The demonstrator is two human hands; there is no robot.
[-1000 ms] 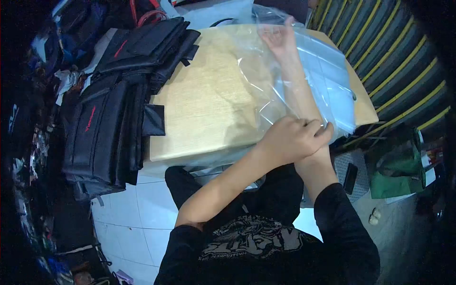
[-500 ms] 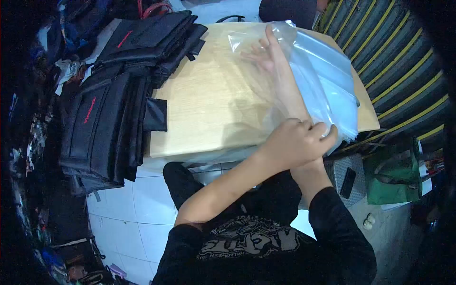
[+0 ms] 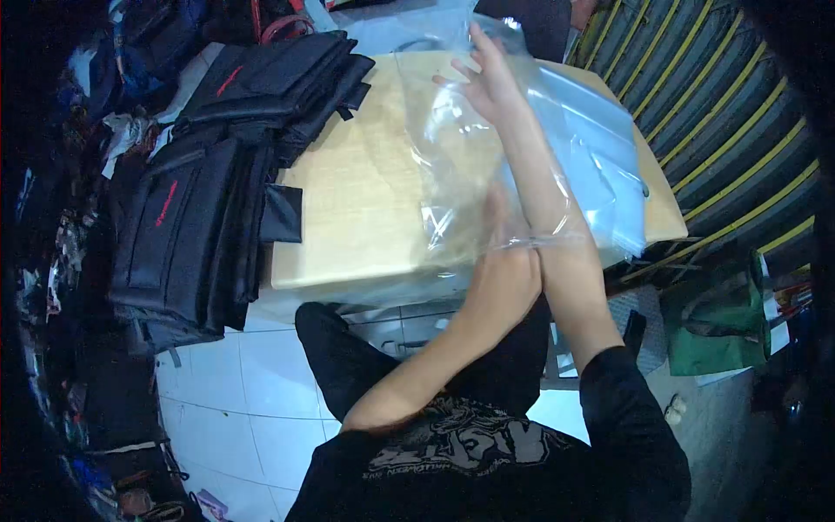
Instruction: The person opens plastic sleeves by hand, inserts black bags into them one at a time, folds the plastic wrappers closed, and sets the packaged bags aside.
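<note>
The wearer's clothing comprises a black top (image 3: 531, 483) with its sleeves (image 3: 631, 409) ending around the elbows, a grey print (image 3: 474, 444) across the chest showing large, jagged lettering above and below smaller characters too blurred to read fully, and plain black trousers (image 3: 344, 361), both forearms (image 3: 561, 222) being bare.

Behind clear film (image 3: 448, 178), the left hand's (image 3: 511, 244) fingers are blurred. Beyond the right hand (image 3: 489, 85), a dark object (image 3: 544, 16) is cut off by the top edge. Red lettering (image 3: 166, 204) left of both is illegible.
</note>
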